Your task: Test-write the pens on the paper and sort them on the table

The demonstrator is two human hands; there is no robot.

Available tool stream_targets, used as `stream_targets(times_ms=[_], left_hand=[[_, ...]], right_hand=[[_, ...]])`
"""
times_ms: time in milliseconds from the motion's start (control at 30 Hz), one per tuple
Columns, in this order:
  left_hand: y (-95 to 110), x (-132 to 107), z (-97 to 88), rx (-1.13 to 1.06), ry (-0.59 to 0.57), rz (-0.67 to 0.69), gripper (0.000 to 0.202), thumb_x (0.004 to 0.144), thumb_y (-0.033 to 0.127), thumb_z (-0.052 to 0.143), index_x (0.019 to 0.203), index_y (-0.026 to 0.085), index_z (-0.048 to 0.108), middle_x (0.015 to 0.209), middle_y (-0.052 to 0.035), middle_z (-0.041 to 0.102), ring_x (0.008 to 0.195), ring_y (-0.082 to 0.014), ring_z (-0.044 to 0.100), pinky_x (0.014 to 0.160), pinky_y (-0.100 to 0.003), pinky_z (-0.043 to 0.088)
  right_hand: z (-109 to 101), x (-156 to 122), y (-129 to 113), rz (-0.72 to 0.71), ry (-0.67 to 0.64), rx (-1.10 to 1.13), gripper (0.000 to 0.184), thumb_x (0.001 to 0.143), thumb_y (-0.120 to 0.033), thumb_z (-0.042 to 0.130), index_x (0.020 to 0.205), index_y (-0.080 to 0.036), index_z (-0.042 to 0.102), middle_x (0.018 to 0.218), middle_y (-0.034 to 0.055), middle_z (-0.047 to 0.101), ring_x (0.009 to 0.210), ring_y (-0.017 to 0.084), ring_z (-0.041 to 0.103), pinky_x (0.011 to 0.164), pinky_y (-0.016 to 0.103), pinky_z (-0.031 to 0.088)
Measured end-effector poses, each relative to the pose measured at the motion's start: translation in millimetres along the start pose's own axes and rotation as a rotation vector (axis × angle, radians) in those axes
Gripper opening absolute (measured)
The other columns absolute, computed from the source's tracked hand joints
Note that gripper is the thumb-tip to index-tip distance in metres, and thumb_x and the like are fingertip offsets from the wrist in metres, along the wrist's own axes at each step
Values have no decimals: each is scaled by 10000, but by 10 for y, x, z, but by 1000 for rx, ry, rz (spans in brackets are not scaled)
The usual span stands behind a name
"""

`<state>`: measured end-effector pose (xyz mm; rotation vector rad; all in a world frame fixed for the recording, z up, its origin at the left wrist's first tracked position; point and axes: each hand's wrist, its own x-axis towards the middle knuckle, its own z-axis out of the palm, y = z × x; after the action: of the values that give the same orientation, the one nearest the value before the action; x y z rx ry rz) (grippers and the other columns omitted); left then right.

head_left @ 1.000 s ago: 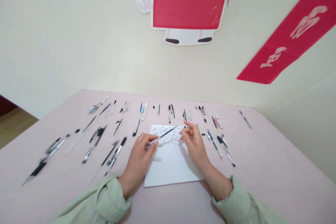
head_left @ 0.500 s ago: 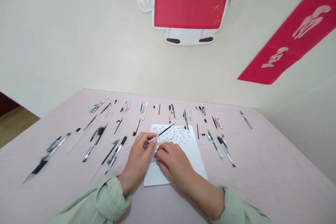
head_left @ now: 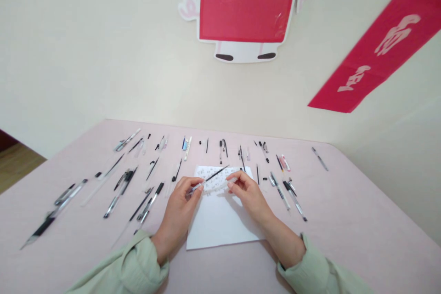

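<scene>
Refill (head_left: 215, 174) pinched in left hand (head_left: 179, 206), clear barrel (head_left: 227, 183) pinched in right hand (head_left: 251, 195). A loose grip could smear the paper (head_left: 220, 229).

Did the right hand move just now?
Yes. The right hand slid right and farther up the paper, away from the left hand. It pinches a clear tube.

Pink table (head_left: 344, 220) before you, set against a cream wall (head_left: 86, 46). Above the table: red poster (head_left: 246, 2), slanting red banner (head_left: 375, 50). Left of the table: wooden floor (head_left: 17, 165).
</scene>
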<state>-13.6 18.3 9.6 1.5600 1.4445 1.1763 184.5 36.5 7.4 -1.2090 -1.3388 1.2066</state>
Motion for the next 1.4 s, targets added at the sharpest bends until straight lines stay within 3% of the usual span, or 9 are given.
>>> stream_targets(times_ms=[133, 200, 333, 533, 767, 1233, 1400], left_hand=[[10, 0, 0, 7, 8, 12, 187, 855, 346, 519, 910, 219, 645, 944, -45, 635, 893, -201, 598, 766, -319, 505], [8, -2, -1, 23, 12, 32, 187, 855, 348, 519, 911, 220, 644, 933, -43, 638, 888, -203, 597, 783, -327, 500], [0, -4, -3, 55, 6, 53, 190, 866, 347, 510, 921, 221, 641, 936, -41, 636, 898, -205, 593, 824, -341, 485], [-19, 4, 8, 79, 16, 85, 190, 866, 338, 511, 923, 224, 652, 940, -38, 633, 898, -205, 596, 820, -340, 484], [-37, -2, 7, 74, 0, 91, 189, 882, 335, 501, 939, 224, 643, 961, -45, 620, 933, -210, 582, 843, -349, 477], [-62, 4, 0, 117, -35, 121, 176, 876, 321, 519, 945, 223, 648, 962, -41, 622, 961, -211, 582, 874, -356, 459], [-62, 4, 4, 133, -33, 134, 169, 877, 308, 515, 936, 227, 650, 955, -43, 629, 956, -216, 584, 871, -358, 462]], right_hand=[[-45, 22, -37, 29, 18, 166, 229, 811, -404, 626, 919, -203, 617, 933, 47, 646, 870, 179, 628, 782, 338, 518], [-89, 37, -74, 26, 30, 142, 285, 835, -419, 592, 1021, -204, 620, 890, 40, 636, 815, 171, 633, 753, 336, 524], [-180, 56, -167, -101, 79, -135, 365, 871, -353, 530, 1202, -207, 573, 819, 6, 584, 662, 130, 565, 662, 293, 495], [-279, 46, -276, -355, 123, -531, 126, 884, -251, 526, 985, -219, 595, 927, 49, 644, 892, 200, 593, 824, 352, 449], [-313, 37, -327, -529, 96, -797, 153, 908, -215, 507, 993, -242, 632, 979, 56, 673, 967, 232, 582, 888, 400, 378], [-203, -31, -333, -600, -4, -850, 343, 894, -93, 448, 1125, -258, 641, 986, 67, 635, 948, 227, 554, 838, 399, 387], [-229, -36, -369, -587, -52, -851, 324, 881, -83, 454, 1090, -248, 638, 985, 64, 645, 952, 226, 569, 850, 393, 386]])
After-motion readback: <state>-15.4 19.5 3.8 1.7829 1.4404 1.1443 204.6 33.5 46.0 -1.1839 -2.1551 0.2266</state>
